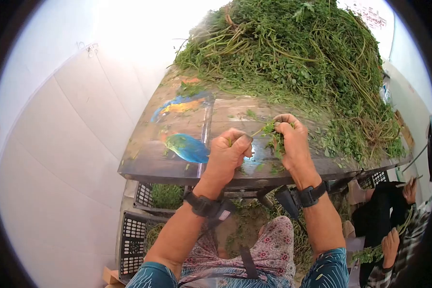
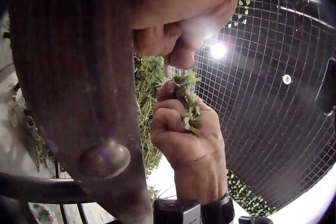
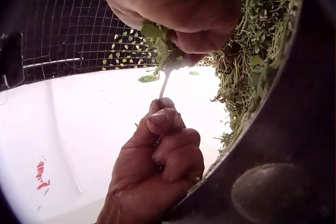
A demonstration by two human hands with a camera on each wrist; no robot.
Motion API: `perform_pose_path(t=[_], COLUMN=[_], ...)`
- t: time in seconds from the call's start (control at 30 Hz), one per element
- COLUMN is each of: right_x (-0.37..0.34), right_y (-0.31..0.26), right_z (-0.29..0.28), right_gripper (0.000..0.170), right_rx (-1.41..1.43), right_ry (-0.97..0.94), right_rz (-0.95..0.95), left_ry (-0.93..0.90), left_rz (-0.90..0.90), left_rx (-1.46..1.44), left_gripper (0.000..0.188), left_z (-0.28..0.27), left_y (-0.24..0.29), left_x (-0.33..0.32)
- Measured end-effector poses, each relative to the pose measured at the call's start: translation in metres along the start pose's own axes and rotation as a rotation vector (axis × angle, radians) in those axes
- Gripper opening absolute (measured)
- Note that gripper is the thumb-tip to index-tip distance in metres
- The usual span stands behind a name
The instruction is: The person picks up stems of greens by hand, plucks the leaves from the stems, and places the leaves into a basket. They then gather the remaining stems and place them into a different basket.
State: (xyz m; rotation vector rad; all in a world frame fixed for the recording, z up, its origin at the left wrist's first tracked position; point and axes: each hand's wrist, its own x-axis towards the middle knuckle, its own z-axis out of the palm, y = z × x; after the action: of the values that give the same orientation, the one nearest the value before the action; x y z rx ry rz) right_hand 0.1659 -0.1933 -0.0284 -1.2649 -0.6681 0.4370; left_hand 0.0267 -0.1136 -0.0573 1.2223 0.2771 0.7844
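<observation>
My left hand (image 1: 228, 152) and right hand (image 1: 293, 141) are raised over the near edge of the wooden table, a short gap apart. A thin leafy green stem (image 3: 166, 85) spans the gap between them. In the right wrist view the left thumb and index finger pinch its bare lower end. My right hand (image 2: 184, 129) grips the leafy part, and small green leaves (image 1: 276, 139) hang from its curled fingers. Over the far part of the table a big heap of leafy stems (image 1: 293, 53) rises, with loose bits strewn toward my hands.
The table (image 1: 149, 165) has a bright painted parrot picture on its left side. Black plastic crates (image 1: 133, 242) with greens stand below on the left. At the lower right another person (image 1: 384, 216) sits with greens in hand. A white wall (image 1: 57, 158) runs along the left.
</observation>
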Motion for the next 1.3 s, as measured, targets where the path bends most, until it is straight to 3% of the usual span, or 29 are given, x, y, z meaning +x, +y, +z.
perform_pose_path(t=[0.07, 0.17, 0.27, 0.4, 0.5, 0.6, 0.67, 0.77, 0.9, 1.1, 1.2, 1.3], right_x=[0.005, 0.025, 0.015, 0.014, 0.004, -0.012, -0.019, -0.026, -0.038, -0.038, -0.034, -0.036], right_y=[0.004, -0.012, -0.039, -0.017, -0.003, -0.010, -0.007, -0.004, -0.008, -0.008, -0.007, -0.008], right_z=[-0.006, -0.042, -0.055, -0.090, -0.105, -0.099, -0.094, -0.087, -0.071, -0.061, -0.054, -0.055], right_gripper=[0.010, 0.014, 0.019, 0.013, 0.010, 0.010, 0.008, 0.009, 0.019, 0.024, 0.023, 0.023], right_rx=[-0.287, -0.246, 0.184, 0.730, 0.955, 0.909, 0.703, 0.341, -0.585, -1.238, -1.359, -1.151], right_ry=[0.067, 0.220, 0.127, -0.125, -0.077, -0.023, 0.008, -0.094, -0.131, -0.287, -0.368, -0.340], right_rz=[-0.223, -0.230, -0.005, 0.229, 0.384, 0.426, 0.361, 0.235, -0.171, -0.278, -0.337, -0.299], left_ry=[0.000, 0.037, 0.066, 0.130, 0.120, 0.112, 0.174, 0.063, 0.004, 0.025, 0.077, 0.031], left_rz=[0.019, 0.006, -0.038, -0.031, 0.003, 0.006, -0.024, -0.041, -0.098, -0.104, -0.101, -0.082], left_rx=[0.006, -0.108, -0.177, -0.255, -0.355, -0.459, -0.512, -0.618, -0.721, -0.629, -0.610, -0.658], left_gripper=[0.012, 0.012, 0.011, 0.014, 0.017, 0.018, 0.018, 0.015, 0.012, 0.012, 0.010, 0.012], left_z=[-0.002, -0.010, -0.005, -0.005, -0.014, -0.020, -0.014, -0.029, -0.037, -0.025, -0.026, -0.030], left_y=[-0.001, -0.004, 0.001, 0.004, -0.003, -0.009, -0.003, -0.010, -0.013, -0.003, -0.004, -0.006], left_x=[-0.001, 0.000, 0.003, 0.001, 0.005, 0.010, 0.007, 0.009, 0.012, 0.006, 0.005, 0.004])
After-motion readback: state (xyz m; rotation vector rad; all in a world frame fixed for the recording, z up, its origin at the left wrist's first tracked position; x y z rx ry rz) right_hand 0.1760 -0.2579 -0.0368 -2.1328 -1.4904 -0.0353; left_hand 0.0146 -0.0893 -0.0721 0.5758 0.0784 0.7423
